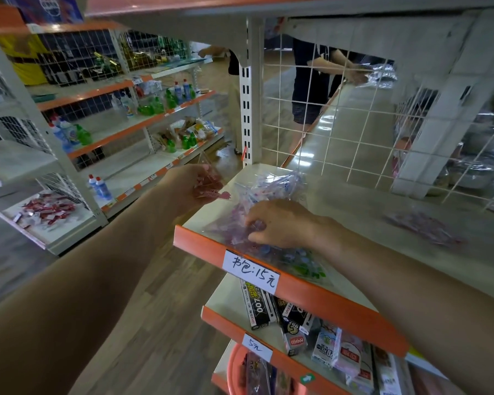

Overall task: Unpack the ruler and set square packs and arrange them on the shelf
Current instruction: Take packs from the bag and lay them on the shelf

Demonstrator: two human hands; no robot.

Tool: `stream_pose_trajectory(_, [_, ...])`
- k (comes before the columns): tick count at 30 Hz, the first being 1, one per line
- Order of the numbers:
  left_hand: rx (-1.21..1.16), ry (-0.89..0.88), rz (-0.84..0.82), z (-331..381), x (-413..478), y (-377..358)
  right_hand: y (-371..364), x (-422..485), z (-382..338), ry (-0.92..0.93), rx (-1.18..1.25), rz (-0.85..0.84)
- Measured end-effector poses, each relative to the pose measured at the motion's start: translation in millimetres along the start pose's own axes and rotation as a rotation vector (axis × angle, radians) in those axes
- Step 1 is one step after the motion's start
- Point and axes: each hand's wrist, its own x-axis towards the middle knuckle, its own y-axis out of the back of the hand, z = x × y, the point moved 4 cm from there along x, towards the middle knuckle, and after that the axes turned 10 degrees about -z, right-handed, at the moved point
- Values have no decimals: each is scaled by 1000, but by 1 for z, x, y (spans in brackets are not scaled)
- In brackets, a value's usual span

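holding one pink-printed pack (pixel 210 183) in curled left hand (pixel 187 185), centre frame; pinching loose bag (pixel 277 185) with right hand (pixel 277 223) at shelf (pixel 325 303) lip. might drag it off, spilling packs.

the left forearm (pixel 103 260) is bare from the frame edge to the wrist, and the right forearm (pixel 397 269) likewise. the left grip (pixel 188 183) and right grip (pixel 277 223) are bare hands.

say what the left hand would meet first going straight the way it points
Probably the clear bag of packs on the orange-edged shelf, just past the left hand; depth is unclear.
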Motion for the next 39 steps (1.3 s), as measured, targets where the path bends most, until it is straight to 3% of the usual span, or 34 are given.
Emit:
stream_pose_trajectory(4, [7,2,-89,2,4,-8,4,7,4,-19,-41,114])
stream_pose_trajectory(8, [-75,-10,-110,4,2,-12,19,6,35,-174,29,213])
stream_pose_trajectory(13, [-106,-19,-41,3,3,-13,29,-1,55,-293,115,183])
stream_pose_trajectory(18, [-60,-1,65,11,11,-2,37,2,45,-362,-130,279])
stream_pose_trajectory(20, [-22,-2,91,14,14,3,41,6,29,-310,-144,285])
stream_pose_trajectory(23, [31,-7,80,14,17,6,34,22,-9,-116,-55,138])
stream_pose_trajectory(26, [94,-51,140,15,22,12,20,43,-38,-46,-138,-11])
stream_pose_trajectory(29, [195,-102,142,18,23,17,14,53,-35,-114,-124,-125])
stream_pose_trajectory(33, [304,-173,108,24,23,21,28,36,-5,-141,181,-111])
stream_pose_trajectory(35, [287,-176,83,24,24,16,36,19,16,-241,130,-109])
stream_pose_trajectory(39, [212,-74,-4,10,26,-7,23,-13,34,-437,-21,-358])
